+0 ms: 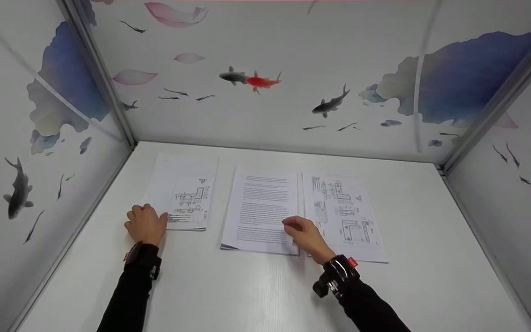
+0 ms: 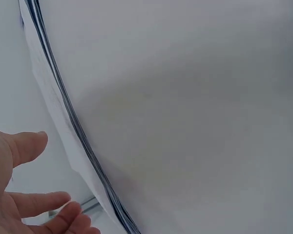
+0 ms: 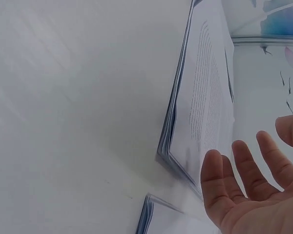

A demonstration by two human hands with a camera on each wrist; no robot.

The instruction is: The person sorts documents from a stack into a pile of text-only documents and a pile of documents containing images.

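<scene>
Three stacks of paper lie side by side on the white table. My left hand point(image 1: 146, 224) is at the lower left corner of the left stack point(image 1: 191, 198), whose top sheet carries a technical drawing. In the left wrist view its fingers are loosely bent beside the paper edges point(image 2: 83, 131), with nothing between them. My right hand point(image 1: 309, 237) hovers over the right edge of the middle stack point(image 1: 265, 203), which is printed with lines of text. Its fingers are relaxed and hold nothing in the right wrist view. The right stack point(image 1: 348, 212), with more drawings, lies partly behind that hand.
The white table point(image 1: 256, 290) is enclosed by a back panel point(image 1: 293, 46) and side panels printed with fish, petals and blue shapes. Metal posts stand in the two back corners. A narrow gap of table separates the left and middle stacks; the middle and right stacks lie close together.
</scene>
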